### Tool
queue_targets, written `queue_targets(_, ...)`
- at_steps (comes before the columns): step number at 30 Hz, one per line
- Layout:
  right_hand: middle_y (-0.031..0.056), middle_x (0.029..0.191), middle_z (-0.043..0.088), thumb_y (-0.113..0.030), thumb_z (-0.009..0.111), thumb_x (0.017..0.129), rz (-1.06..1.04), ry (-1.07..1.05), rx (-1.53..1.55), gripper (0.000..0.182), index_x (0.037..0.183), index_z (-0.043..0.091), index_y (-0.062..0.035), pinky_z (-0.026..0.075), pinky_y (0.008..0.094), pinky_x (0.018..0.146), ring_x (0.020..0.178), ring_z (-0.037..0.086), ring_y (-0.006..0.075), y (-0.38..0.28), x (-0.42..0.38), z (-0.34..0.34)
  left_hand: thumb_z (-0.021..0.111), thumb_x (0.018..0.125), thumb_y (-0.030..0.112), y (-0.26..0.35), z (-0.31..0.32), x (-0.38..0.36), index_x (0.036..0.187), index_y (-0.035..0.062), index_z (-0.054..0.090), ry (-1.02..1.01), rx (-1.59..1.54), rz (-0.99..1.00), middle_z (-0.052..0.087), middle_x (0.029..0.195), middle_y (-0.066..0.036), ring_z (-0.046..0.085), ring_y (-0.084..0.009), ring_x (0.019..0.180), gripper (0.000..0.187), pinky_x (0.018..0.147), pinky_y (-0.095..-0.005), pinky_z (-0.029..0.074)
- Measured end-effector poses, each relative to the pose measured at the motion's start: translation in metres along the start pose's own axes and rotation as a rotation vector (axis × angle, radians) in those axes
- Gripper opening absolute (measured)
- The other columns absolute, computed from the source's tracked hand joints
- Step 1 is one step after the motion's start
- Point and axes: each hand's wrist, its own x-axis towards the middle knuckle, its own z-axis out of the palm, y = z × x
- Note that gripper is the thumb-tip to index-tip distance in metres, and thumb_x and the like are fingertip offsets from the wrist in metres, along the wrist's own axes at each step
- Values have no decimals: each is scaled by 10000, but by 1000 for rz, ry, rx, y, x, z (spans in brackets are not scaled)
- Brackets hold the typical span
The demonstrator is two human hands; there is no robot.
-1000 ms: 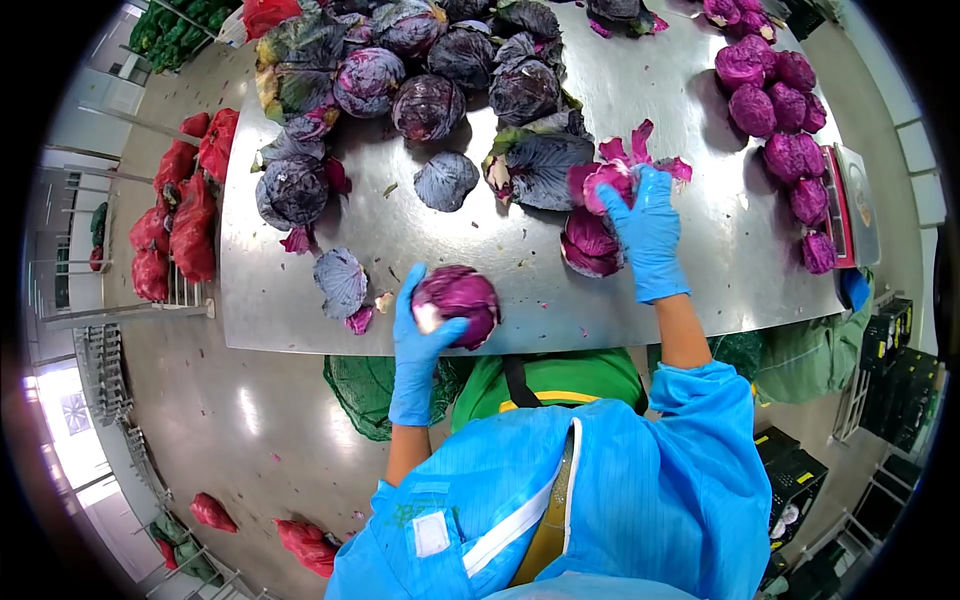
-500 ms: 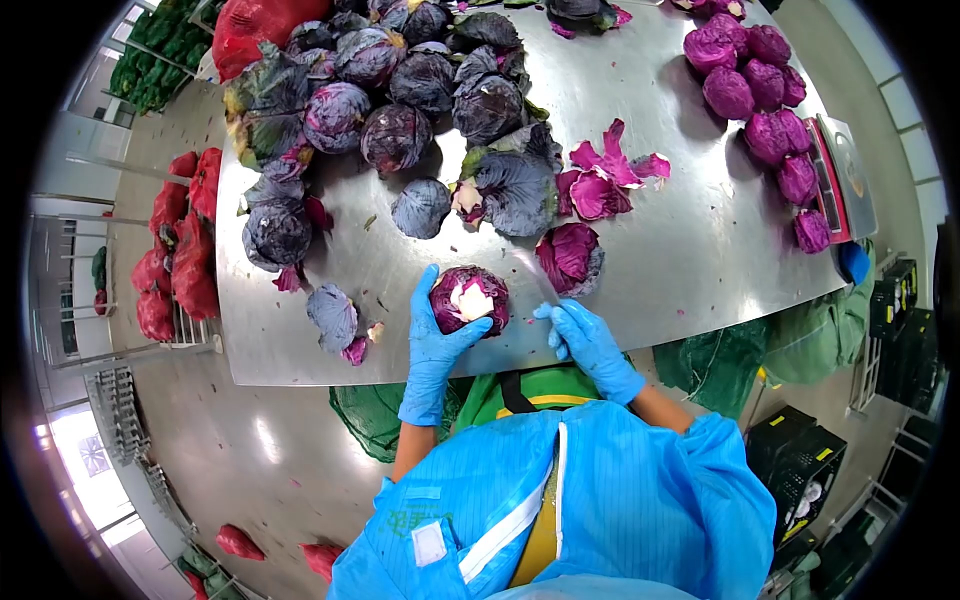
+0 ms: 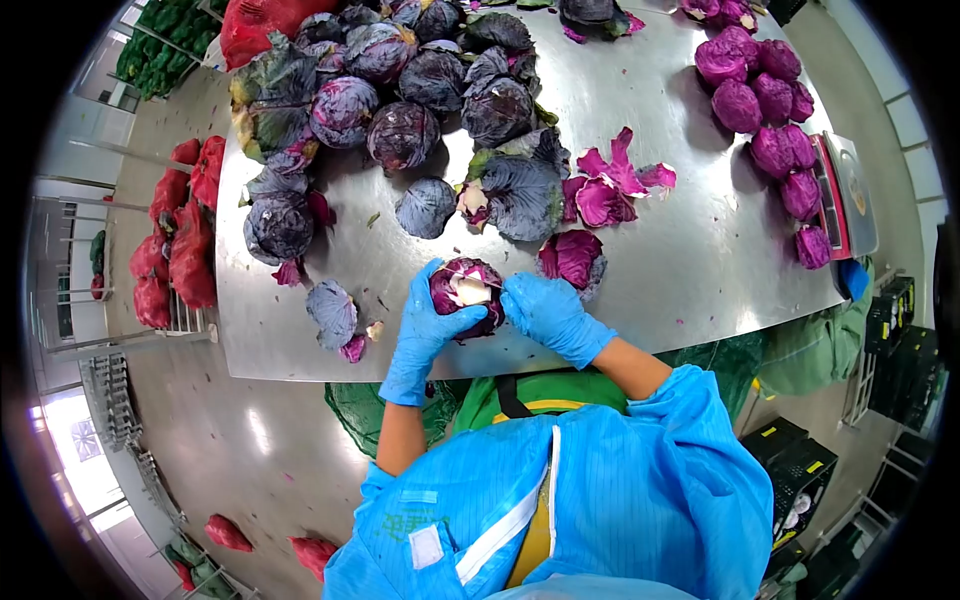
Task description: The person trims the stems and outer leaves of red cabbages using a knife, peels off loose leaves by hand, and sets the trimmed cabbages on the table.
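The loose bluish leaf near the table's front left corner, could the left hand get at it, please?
Probably yes: mostly bare tabletop separates the left hand from the leaf, though that hand currently holds a cabbage.

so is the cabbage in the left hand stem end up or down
Stem end up: the cabbage in the left hand has its pale base facing the camera.

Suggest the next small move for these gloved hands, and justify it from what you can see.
Probably trim at the pale stem end with the right hand, keeping the left hand steady. The left hand cups the cabbage with that end facing up, and the right hand is curled close beside it, though what it grips is unclear.
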Motion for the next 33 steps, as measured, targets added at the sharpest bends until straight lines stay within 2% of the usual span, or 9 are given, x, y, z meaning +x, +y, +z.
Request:
queue_targets(4,118,681,563,-244,549,861,49,-44,-41,158,830,549,-89,456,407,440,501,575,288,-7,10,-4,875,578,318,2,-6,9,1307,-1,397,-32,-2,-81,547,1192,-173,566,-246,1069,929,911,-363,484)
queue_targets(11,118,690,586,-209,534,846,99,-134,-41,135,843,574,-80,488,398,460,532,596,287,-7,17,-7,856,609,343,1,3,9,1257,8,446,60,128,29,575,1135,-144,576,-226,1021,837,888,-358,483)
queue_targets(18,113,707,581,-187,539,813,56,-93,-262,106,861,571,-98,487,397,466,564,608,275,7,15,-15,857,577,393,9,20,3,1287,-41,393,127,280,85,506,1160,-194,553,-300,1043,953,904,-378,469)
queue_targets(22,154,807,617,-276,483,922,371,87,247,224,902,543,-62,483,458,543,654,615,370,12,7,19,863,572,380,8,33,-13,1322,-60,364,245,380,122,478,1214,-214,525,-309,1093,1003,937,-387,447)
queue_targets(23,179,893,625,-349,478,939,382,-34,303,306,939,530,-47,481,489,600,703,612,410,19,3,15,867,564,371,10,35,-16,1334,-48,359,251,357,111,472,1225,-213,518,-310,1104,1013,945,-392,441)
queue_targets(27,165,958,613,-361,567,882,408,-25,155,383,1117,523,-63,499,452,629,798,626,350,2,13,-25,869,557,338,15,35,-21,1394,2,318,225,324,193,441,1251,-211,496,-345,1130,1057,951,-427,442)
queue_targets(30,164,893,612,-287,578,836,309,18,67,280,1006,564,-65,506,466,609,718,632,365,0,26,-20,866,567,302,23,33,-17,1401,37,349,141,394,271,440,1270,-189,490,-334,1148,1016,966,-422,432)
queue_targets(31,151,876,628,-208,580,789,302,-59,33,221,966,604,-78,512,453,598,720,641,346,1,34,-17,860,580,289,25,34,-18,1373,35,397,138,385,320,454,1267,-179,493,-327,1151,953,979,-414,424)
queue_targets(33,144,864,638,-179,571,781,263,-106,46,181,931,614,-87,513,451,596,726,646,338,9,44,-5,861,582,283,10,37,-18,1369,31,403,198,330,419,464,1266,-182,494,-327,1154,944,984,-412,421)
